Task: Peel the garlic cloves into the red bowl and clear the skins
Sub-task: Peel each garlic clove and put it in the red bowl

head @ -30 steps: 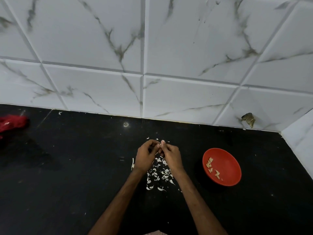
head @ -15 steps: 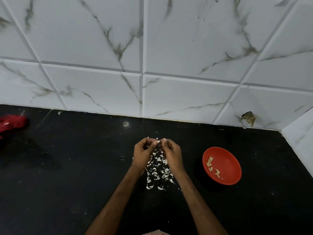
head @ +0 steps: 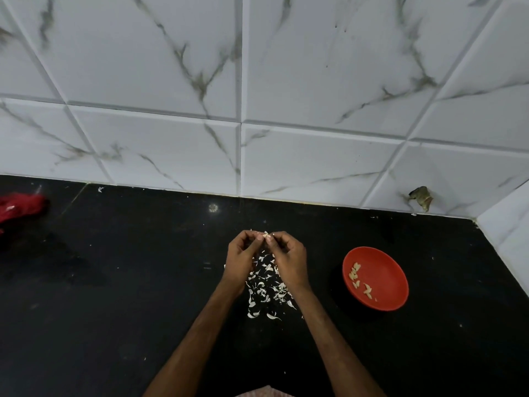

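Two bare hands meet over the middle of a black counter (head: 114, 282). The left grip (head: 242, 253) and right grip (head: 287, 260) are both narrow, with fingers curled and fingertips almost touching. Together they pinch one small pale garlic clove (head: 266, 234), held just above the counter.

Directly below and between the wrists lies a loose scatter of white skins (head: 266, 285). To the right, near the hands but apart from them, sits the red bowl (head: 383, 270). It holds a small cluster of peeled cloves (head: 356, 275).

The peeling looks well under way, judging by the cloves in the bowl and the heap of skins. Clearing the skins looks not yet begun, since they all lie on the counter.

The clove is mostly covered by fingertips, so how much skin it wears cannot be told. No store of unpeeled cloves shows, so how many remain is unknown. Some skins may lie hidden beneath the hands. A red cloth (head: 20, 206) at far left is cut off by the picture's edge.
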Motion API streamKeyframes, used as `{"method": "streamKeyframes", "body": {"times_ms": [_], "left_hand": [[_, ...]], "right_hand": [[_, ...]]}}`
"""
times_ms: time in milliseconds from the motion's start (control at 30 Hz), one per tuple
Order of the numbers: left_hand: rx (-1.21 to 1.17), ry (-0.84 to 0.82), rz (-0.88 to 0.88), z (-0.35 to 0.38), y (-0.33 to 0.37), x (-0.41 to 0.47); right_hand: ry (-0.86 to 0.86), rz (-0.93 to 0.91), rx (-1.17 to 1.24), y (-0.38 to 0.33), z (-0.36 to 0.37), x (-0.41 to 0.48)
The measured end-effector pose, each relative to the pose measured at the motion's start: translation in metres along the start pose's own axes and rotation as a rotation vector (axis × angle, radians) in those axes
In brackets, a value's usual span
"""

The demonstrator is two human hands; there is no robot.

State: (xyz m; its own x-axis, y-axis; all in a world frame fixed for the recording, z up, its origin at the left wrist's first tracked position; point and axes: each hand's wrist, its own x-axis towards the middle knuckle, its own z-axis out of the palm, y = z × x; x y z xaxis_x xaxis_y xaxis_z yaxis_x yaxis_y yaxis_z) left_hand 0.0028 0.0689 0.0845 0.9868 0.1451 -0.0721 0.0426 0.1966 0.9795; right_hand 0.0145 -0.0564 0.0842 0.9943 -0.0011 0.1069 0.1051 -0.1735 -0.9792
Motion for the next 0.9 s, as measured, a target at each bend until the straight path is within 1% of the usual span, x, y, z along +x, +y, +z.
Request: {"method": "streamKeyframes", "body": {"times_ms": [100,233,333,567,633,733,900], "left_hand": [[0.057,-0.013,0.041,-0.003,-0.002,0.002],[0.085,-0.007,0.044,-0.008,-0.001,0.000],[0.111,-0.017,0.047,-0.012,-0.003,-0.001],[0.415,-0.028,0.278,-0.010,-0.002,0.000],[0.456,-0.021,0.324,-0.009,-0.001,0.000],[0.467,-0.001,0.332,-0.008,-0.003,0.000],[0.413,0.019,0.256,-0.008,-0.004,0.001]], "right_hand": [[-0.009,-0.004,-0.068,0.000,0.001,0.000],[0.056,0.021,-0.108,0.000,-0.005,0.004],[0.005,-0.025,-0.200,-0.005,-0.011,0.007],[-0.015,-0.102,-0.359,-0.009,-0.009,0.008],[-0.020,-0.097,-0.387,-0.010,-0.008,0.008],[-0.025,-0.085,-0.399,-0.012,-0.006,0.008],[-0.044,-0.072,-0.397,-0.015,-0.004,0.006]]}}
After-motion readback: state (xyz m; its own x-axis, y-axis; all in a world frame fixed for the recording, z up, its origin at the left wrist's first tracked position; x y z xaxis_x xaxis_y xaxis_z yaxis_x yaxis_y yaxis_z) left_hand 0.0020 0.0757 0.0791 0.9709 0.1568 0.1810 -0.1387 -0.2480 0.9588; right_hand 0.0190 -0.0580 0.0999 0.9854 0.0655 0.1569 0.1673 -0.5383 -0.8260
